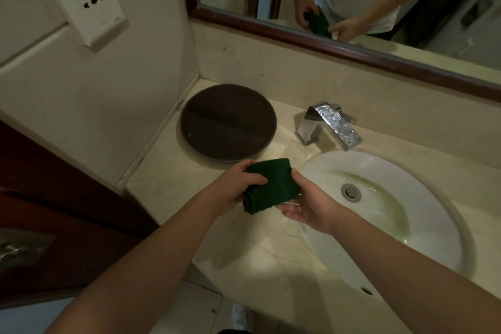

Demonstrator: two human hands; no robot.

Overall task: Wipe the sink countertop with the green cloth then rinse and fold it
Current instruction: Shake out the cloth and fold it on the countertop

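The green cloth is folded into a small thick rectangle and held above the beige countertop, just left of the white sink basin. My left hand grips its left side with the thumb on top. My right hand holds its right edge and supports it from below. The cloth's lower left end shows stacked folded layers.
A dark round tray lies on the counter at the back left corner. A chrome tap, wet with drops, stands behind the basin. A wood-framed mirror runs along the back wall. A white dispenser hangs on the left wall.
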